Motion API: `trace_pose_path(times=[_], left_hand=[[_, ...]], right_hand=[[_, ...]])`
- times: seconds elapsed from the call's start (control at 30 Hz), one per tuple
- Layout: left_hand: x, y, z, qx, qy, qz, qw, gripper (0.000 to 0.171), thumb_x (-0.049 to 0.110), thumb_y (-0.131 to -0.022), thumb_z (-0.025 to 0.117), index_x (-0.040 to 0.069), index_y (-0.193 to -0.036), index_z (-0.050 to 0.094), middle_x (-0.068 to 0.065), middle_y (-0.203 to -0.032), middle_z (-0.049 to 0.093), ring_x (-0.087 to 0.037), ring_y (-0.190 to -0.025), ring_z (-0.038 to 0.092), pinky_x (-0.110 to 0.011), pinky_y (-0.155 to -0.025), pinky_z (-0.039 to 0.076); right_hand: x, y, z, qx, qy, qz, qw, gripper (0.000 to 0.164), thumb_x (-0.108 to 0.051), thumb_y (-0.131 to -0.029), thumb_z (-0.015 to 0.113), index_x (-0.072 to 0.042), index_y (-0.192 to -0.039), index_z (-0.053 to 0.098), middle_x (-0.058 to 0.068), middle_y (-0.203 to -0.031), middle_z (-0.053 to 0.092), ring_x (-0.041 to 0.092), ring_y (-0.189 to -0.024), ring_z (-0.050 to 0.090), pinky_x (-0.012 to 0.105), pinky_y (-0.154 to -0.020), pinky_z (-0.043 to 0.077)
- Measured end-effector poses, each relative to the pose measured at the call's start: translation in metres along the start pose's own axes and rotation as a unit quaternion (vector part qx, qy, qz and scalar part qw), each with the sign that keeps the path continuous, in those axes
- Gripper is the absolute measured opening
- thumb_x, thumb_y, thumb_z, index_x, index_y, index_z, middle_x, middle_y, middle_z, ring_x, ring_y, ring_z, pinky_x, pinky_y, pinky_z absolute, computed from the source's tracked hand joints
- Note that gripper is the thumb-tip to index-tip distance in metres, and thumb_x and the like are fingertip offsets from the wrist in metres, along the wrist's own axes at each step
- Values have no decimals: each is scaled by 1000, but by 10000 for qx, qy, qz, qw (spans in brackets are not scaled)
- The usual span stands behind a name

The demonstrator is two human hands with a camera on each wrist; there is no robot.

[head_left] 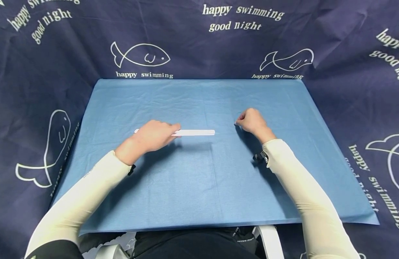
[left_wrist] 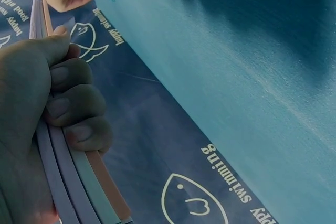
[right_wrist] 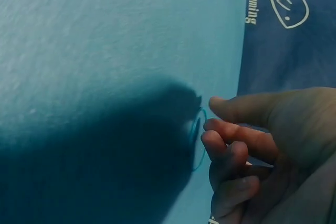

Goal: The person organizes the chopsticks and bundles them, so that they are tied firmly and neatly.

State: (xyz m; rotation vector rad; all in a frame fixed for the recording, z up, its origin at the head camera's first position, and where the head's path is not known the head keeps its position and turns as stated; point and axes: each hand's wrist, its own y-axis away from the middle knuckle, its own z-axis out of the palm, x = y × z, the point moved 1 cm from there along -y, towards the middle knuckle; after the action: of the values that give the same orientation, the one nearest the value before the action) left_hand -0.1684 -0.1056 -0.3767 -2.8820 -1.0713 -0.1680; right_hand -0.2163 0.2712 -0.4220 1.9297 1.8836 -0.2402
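Note:
A bundle of several long, slim pastel sticks (head_left: 196, 132) lies across my left hand (head_left: 156, 135), which grips it around the middle over the left half of the table. In the left wrist view the sticks (left_wrist: 84, 182) show lavender, mint and orange sides, with my left fingers (left_wrist: 79, 103) curled round them. To the right, my right hand (head_left: 252, 120) is low over the cloth, its thumb and index fingertips close together. A thin teal rubber band (right_wrist: 193, 150) forms a narrow loop at these fingertips in the right wrist view, its upper end between thumb and index finger.
Blue cloth (head_left: 186, 190) covers the table, with faint creases. Dark blue curtains (head_left: 199, 43) printed with white fish and lettering enclose its back and sides. White chair arms (head_left: 270, 241) stand at the front edge, near the person's lap.

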Motion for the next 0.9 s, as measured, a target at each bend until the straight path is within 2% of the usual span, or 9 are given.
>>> trace_pose_path(times=[0.1, 0.2, 0.3, 0.37, 0.47, 0.63, 0.8, 0.87, 0.9], left_hand=[[0, 1, 0, -55, 4, -3, 10000, 18, 28, -106, 66, 13, -101, 58, 1, -69, 59, -20, -56, 52, -39, -55, 48], [0, 2, -1, -83, 40, -37, 10000, 17, 28, -106, 66, 13, -102, 58, 1, -69, 60, -21, -57, 52, -40, -56, 48], [0, 2, -1, -93, 84, -90, 9999, 18, 28, -105, 67, 13, -101, 58, 1, -68, 58, -21, -56, 51, -39, -56, 47], [0, 2, -1, -93, 95, -123, 9998, 18, 28, -105, 67, 13, -100, 58, 1, -68, 58, -21, -57, 51, -39, -55, 47], [0, 1, -1, -113, 121, -134, 9998, 18, 29, -105, 67, 13, -100, 59, 0, -69, 59, -21, -57, 52, -40, -56, 48], [0, -1, -2, -149, 101, -154, 9997, 19, 30, -106, 65, 13, -102, 59, -1, -71, 61, -21, -58, 54, -40, -57, 49], [-1, -1, -2, -216, 89, -277, 9993, 20, 31, -107, 64, 13, -102, 58, 0, -70, 60, -22, -58, 54, -42, -58, 51], [-2, 0, -1, -215, 96, -289, 9993, 21, 31, -107, 64, 13, -102, 57, 0, -69, 60, -23, -58, 55, -43, -58, 51], [-2, 0, -1, -204, 95, -292, 9993, 21, 32, -107, 64, 12, -102, 57, -1, -70, 61, -23, -58, 55, -44, -59, 52]], right_hand=[[2, 0, 1, 23, 142, -14, 9999, 18, -22, -95, 73, -9, -88, 82, 7, -81, 77, 24, -74, 67, 40, -70, 54], [0, 1, 2, -23, 223, -10, 9997, 30, -16, -94, 66, -11, -65, 67, -1, -59, 56, 16, -56, 48, 31, -53, 38], [-3, 1, 4, -316, 287, 60, 9991, 41, -17, -94, 59, -18, -56, 46, -6, -52, 34, 12, -50, 30, 28, -50, 27], [-5, 1, 5, -540, 295, 90, 9981, 44, -19, -97, 57, -20, -56, 41, -7, -52, 30, 12, -49, 27, 29, -51, 27], [-8, 4, 5, -629, 156, 104, 9978, 42, -20, -99, 53, -20, -58, 42, -7, -53, 33, 13, -50, 30, 30, -54, 31], [-28, 17, 0, -220, -516, -277, 9980, 24, -19, -96, 51, -10, -75, 59, -2, -67, 51, 17, -63, 48, 32, -65, 39], [-62, 38, -8, -253, -1575, -735, 9845, 26, -19, -102, 53, 0, -105, 70, 12, -101, 68, 18, -81, 55, 32, -76, 45], [-72, 47, -10, -381, -1944, -844, 9765, 24, -19, -103, 54, -1, -108, 70, 13, -106, 67, 14, -78, 54, 30, -74, 45], [-77, 51, -10, -458, -2093, -879, 9728, 24, -18, -104, 54, -1, -109, 70, 12, -100, 67, 12, -74, 52, 29, -71, 44]])
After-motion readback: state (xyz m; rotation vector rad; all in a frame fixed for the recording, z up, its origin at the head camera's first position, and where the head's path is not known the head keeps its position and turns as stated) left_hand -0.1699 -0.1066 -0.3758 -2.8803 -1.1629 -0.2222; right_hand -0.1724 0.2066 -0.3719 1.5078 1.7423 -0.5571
